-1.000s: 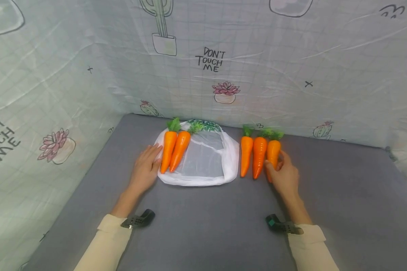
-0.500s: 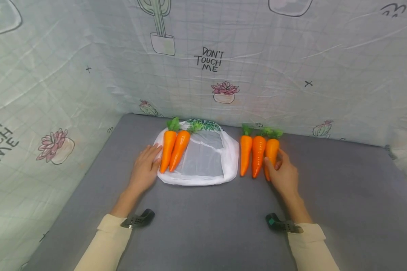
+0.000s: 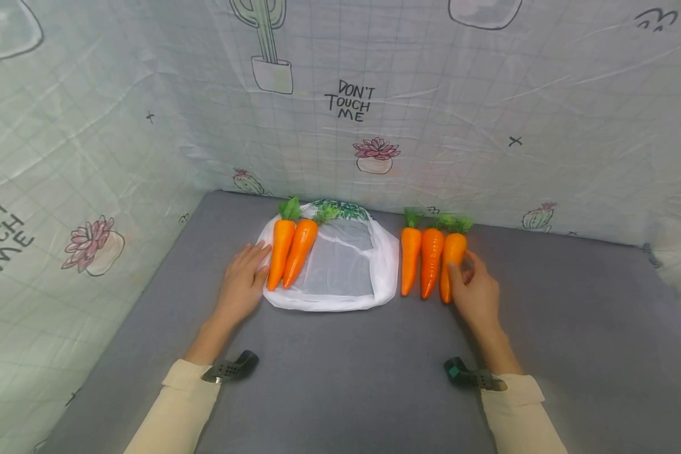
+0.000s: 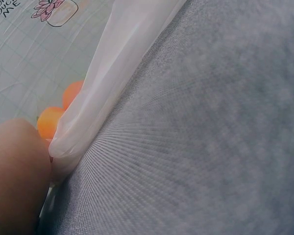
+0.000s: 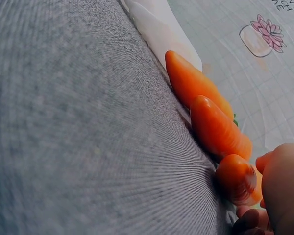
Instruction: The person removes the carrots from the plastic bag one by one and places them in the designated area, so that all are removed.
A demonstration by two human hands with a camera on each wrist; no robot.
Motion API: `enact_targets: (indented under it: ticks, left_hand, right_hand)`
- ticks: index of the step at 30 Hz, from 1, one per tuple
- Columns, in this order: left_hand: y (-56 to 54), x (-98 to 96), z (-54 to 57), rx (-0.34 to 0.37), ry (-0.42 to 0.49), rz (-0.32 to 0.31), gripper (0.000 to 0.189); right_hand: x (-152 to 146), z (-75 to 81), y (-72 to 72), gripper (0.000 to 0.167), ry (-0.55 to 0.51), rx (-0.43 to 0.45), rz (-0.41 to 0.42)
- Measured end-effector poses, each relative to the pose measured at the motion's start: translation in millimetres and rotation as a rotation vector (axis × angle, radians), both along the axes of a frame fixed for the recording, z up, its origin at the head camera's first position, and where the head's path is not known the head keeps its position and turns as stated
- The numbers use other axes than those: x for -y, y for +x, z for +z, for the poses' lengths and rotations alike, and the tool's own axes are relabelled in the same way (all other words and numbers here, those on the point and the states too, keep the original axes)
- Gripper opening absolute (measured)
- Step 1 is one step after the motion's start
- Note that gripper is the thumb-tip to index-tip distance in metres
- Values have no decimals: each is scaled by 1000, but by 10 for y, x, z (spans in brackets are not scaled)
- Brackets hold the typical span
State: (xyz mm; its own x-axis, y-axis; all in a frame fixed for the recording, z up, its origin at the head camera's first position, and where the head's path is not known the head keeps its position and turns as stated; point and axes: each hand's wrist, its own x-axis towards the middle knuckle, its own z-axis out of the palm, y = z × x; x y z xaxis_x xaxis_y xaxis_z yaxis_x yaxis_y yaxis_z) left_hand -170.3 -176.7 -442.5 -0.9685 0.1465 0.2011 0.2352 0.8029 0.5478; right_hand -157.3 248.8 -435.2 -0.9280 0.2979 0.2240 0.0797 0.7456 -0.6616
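Five glossy, tapered orange carrots have green leafy tops. The thin white bag shows green patterning at its far edge. The cloth-covered worktop is grey. Pale, grid-lined sheeting carries pink, green and black drawings.

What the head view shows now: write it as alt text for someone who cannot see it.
A person's right hand is at the rightmost of three carrots lined up beside a white bag on a gray table. The left hand lies at the bag's left edge, next to two more carrots on it. Behind is a plant-print backdrop.
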Motion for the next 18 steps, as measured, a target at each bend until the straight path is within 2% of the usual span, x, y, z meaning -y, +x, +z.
enact_targets:
  ticks: [4,12,18]
  left_hand:
    - [-7,0,-6,7,0,3,47]
    - [-8,-10,-13,14,-4,6,47]
    - [2,-9,-14,4,-4,8,47]
  right_hand:
    - [-1,10,-3,47,-16,-41,-24]
    - [34,98,-14,44,-48,-49,-110]
    - [152,207,-23,46,-73,-37,-95]
